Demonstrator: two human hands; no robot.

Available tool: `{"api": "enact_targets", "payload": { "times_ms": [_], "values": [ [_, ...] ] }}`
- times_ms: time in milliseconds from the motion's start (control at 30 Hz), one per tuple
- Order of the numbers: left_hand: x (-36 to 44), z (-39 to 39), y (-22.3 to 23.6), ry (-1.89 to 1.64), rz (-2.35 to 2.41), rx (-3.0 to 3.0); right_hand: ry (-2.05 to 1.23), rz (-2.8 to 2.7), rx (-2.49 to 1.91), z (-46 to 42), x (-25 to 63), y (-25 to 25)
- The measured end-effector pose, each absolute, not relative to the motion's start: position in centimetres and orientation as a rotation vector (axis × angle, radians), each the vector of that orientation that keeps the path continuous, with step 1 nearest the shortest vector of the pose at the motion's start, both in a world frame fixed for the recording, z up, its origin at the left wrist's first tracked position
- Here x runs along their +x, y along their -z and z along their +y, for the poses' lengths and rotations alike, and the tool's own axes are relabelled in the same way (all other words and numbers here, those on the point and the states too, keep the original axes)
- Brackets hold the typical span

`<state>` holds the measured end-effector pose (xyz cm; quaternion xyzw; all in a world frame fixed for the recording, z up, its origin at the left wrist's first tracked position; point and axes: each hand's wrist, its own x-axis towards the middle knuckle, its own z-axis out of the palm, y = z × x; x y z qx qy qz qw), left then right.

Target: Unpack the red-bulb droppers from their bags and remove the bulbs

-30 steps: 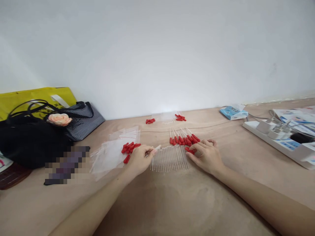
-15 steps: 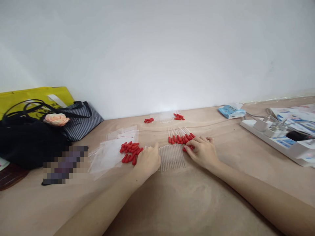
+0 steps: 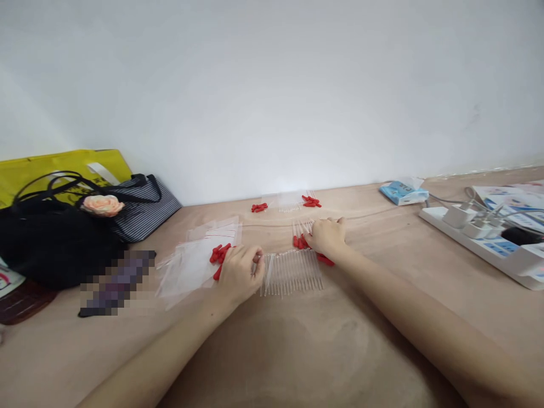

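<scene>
A row of thin clear glass tubes lies side by side on the table between my hands. My left hand is at the row's left end, its fingers curled in; what they hold, if anything, I cannot make out. Partly behind it is a pile of loose red rubber bulbs. Beyond the row, my right hand bends over glass droppers with red bulbs and covers part of them. Its fingers are closed and their tips hidden. More red bulbs show under that wrist.
Clear zip bags lie to the left. Near the wall are a further bag with tubes and red bulbs. Handbags stand at the far left. On the right are a tissue pack and a power strip.
My left hand has drawn slightly left, uncovering the row's left end and covering more of the loose bulbs. My right hand has moved up and left, from the loose bulbs onto the bulbed droppers.
</scene>
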<state>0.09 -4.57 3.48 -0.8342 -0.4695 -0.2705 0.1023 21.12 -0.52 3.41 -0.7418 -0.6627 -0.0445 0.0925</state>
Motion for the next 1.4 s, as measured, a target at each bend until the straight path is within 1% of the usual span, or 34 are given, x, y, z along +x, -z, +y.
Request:
{"api": "enact_targets", "payload": {
  "times_ms": [67, 167, 267, 367, 500, 633, 767, 833, 1067, 1233, 1400],
  "values": [
    [-0.6, -4.5, -2.8, 0.951, -1.323, -2.422, 0.125, -1.966, -2.211, -0.3, 20.8, -3.4],
    [-1.3, -4.4, -2.5, 0.970, -1.277, -2.482, 0.131, -1.952, -2.211, -0.2, 20.7, -3.5],
    [-1.8, -4.1, -2.7, 0.765, -1.104, -2.622, 0.148, -1.943, -2.185, -0.8, 21.0, -3.9],
    [-2.4, -3.8, -2.7, 0.508, -0.923, -2.686, 0.193, -1.911, -2.022, -2.2, 22.0, -4.1],
    [-3.2, -3.3, -2.4, 0.409, -0.907, -2.638, 0.206, -1.841, -1.696, -4.8, 23.6, -3.1],
    [-3.3, -3.1, -2.5, 0.482, -0.955, -2.628, 0.182, -1.854, -1.467, -6.6, 24.3, -1.5],
    [-2.3, -3.9, -3.0, 0.805, -1.098, -2.478, 0.165, -1.961, -1.325, -7.5, 24.0, -0.5],
    [-1.4, -4.5, -3.0, 0.904, -1.071, -2.386, 0.192, -2.010, -1.276, -7.7, 23.7, -0.3],
    [2.1, -6.0, -2.2, 0.859, -0.746, -2.412, 0.318, -2.072, -1.086, -8.3, 22.7, 0.0],
    [3.2, -6.1, -1.7, 0.882, -0.682, -2.466, 0.355, -2.110, -1.041, -8.5, 22.2, 0.0],
    [2.6, -6.4, -1.4, 0.932, -0.683, -2.487, 0.487, -2.106, -1.030, -8.4, 21.7, 0.3]
  ]
}}
